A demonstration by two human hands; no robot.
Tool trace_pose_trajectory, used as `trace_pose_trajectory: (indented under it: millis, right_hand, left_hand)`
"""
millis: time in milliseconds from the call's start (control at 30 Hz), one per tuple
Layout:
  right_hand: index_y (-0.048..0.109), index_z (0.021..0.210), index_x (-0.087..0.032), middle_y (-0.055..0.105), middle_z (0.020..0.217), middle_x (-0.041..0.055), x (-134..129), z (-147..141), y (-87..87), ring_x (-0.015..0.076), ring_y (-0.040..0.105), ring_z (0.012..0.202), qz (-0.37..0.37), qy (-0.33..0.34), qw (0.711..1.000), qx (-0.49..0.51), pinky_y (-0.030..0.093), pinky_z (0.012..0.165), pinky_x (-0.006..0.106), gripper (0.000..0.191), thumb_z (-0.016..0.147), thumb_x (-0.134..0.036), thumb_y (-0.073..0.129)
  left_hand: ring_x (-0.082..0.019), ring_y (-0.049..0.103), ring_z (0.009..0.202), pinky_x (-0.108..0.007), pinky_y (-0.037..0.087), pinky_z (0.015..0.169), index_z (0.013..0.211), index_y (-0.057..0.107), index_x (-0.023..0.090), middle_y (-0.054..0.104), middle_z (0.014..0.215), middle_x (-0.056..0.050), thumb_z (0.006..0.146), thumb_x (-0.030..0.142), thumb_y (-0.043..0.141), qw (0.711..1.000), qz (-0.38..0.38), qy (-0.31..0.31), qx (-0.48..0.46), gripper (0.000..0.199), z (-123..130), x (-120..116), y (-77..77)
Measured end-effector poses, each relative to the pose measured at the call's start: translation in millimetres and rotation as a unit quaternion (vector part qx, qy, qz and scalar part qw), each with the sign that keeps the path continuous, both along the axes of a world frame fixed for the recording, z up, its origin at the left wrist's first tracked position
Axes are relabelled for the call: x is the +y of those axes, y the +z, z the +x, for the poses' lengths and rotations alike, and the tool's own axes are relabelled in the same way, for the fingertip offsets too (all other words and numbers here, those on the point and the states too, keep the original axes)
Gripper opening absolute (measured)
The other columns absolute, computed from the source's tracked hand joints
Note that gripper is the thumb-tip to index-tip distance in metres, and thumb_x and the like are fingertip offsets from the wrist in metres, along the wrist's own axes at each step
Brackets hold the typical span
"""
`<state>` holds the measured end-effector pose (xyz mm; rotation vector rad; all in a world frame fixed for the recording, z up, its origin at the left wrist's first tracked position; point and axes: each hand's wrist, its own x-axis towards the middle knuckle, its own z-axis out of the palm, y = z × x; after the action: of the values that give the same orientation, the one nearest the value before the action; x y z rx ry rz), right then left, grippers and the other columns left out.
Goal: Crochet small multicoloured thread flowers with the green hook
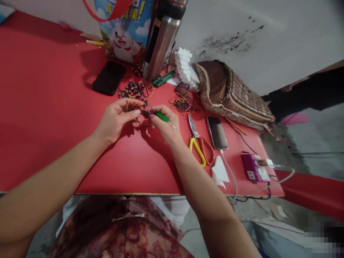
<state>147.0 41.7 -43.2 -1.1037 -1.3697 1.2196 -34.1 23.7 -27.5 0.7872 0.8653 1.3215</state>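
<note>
I have both hands meeting over the red worktop (48, 125), with a small knotted cord (146, 113) held between them; I read the clock from there. The left hand (116, 117) reaches in from between seven and eight, thumb and fingers pinched on the cord, a yellow strand looping over them. The right hand (167, 126) reaches in from five, its fingers clamped on the green-handled tool (162, 116), whose thin metal shaft points to four; its fingertips meet at the cord too, though the exact contact is too small for me to make out.

Close by at eleven I see a pile of knotted pieces (133, 90), and between two and three a tangle of loose cord (183, 103). A black phone (109, 78) lies at half past ten, a steel flask (163, 44) stands just past twelve, and a green cutter (163, 79) lies at one. Scissors (197, 135) lie at four, and just beside them, nearer half past three, a second phone (217, 132) has a white cable plugged in.
</note>
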Motion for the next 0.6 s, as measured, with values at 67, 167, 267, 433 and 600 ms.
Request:
trace_pose_trajectory:
  millis: [67,167,267,433,600]
  right_hand:
    - [0.07,0.085,-0.022,0.067,0.074,-0.0065,3,2,-2.3,0.0101,0.054,0.067,-0.011,0.009,1.0,0.004,0.044,0.069,0.027,0.009,0.082,-0.028,0.077]
    - [0.069,0.086,-0.023,0.068,0.074,-0.006,4,2,-4.9,0.0102,0.053,0.064,-0.038,0.023,0.999,-0.004,0.041,0.063,0.027,0.014,0.081,-0.031,0.079]
    - [0.068,0.085,-0.024,0.065,0.068,-0.0065,3,1,-5.3,0.0104,0.052,0.059,-0.053,0.032,0.998,-0.005,0.039,0.059,0.027,0.015,0.082,-0.034,0.078]
    - [0.07,0.086,-0.024,0.067,0.07,-0.0055,-3,1,1.9,0.011,0.055,0.059,-0.058,0.044,0.997,0.01,0.042,0.06,0.028,0.015,0.085,-0.035,0.08]
    - [0.073,0.085,-0.023,0.072,0.075,-0.0036,-6,3,7.0,0.0104,0.056,0.062,0.001,0.044,0.998,0.05,0.046,0.065,0.029,0.015,0.084,-0.033,0.084]
  left_hand:
    - [-0.008,0.062,0.059,-0.019,0.043,0.049,0.089,0.084,0.016,0.078,0.085,-0.003,0.079,0.015,0.091,0.999,-0.014,0.008,-0.036,0.012,-3,4,-0.1]
    - [-0.003,0.048,0.052,-0.017,0.03,0.042,0.079,0.081,0.015,0.077,0.086,-0.003,0.085,0.029,0.092,0.995,-0.064,0.001,-0.079,0.018,-8,10,-1.6]
    - [-0.002,0.041,0.05,-0.016,0.028,0.043,0.078,0.08,0.015,0.074,0.083,-0.003,0.086,0.036,0.091,0.992,-0.085,-0.008,-0.089,0.025,-10,14,-5.2]
    - [-0.001,0.037,0.048,-0.02,0.028,0.043,0.099,0.086,0.017,0.074,0.087,-0.002,0.08,0.043,0.098,1.0,-0.024,-0.003,-0.017,0.035,-8,10,-8.3]
    - [-0.01,0.06,0.064,-0.023,0.048,0.058,0.134,0.079,0.019,0.071,0.082,0.002,0.084,0.031,0.097,0.991,0.01,-0.095,0.089,0.055,-7,2,-6.4]
